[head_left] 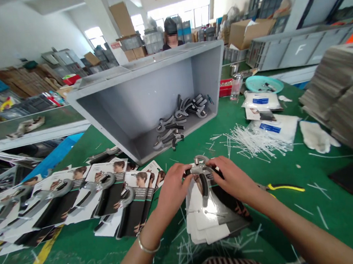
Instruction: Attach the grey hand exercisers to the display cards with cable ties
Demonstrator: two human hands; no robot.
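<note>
A grey-and-black two-handled hand tool (203, 181) with a rounded metal head is held over a stack of printed cards (207, 225). My left hand (176, 184) has its fingers closed on the tool's left side, near the head. On the other side my right hand (228, 177) grips it, the fingers partly covering a dark part. Thin white cable ties lie across the top card. Further left, several similar tools rest on printed cards (99, 190) in an overlapping row.
A grey crate (158, 79) on its side holds several more tools. To the right lie a pile of white cable ties (253, 143), yellow-handled pliers (285, 187), plastic packets (261, 101), a turquoise plate (264, 84) and stacked grey cards (342, 89). A person (171, 33) is behind the crate.
</note>
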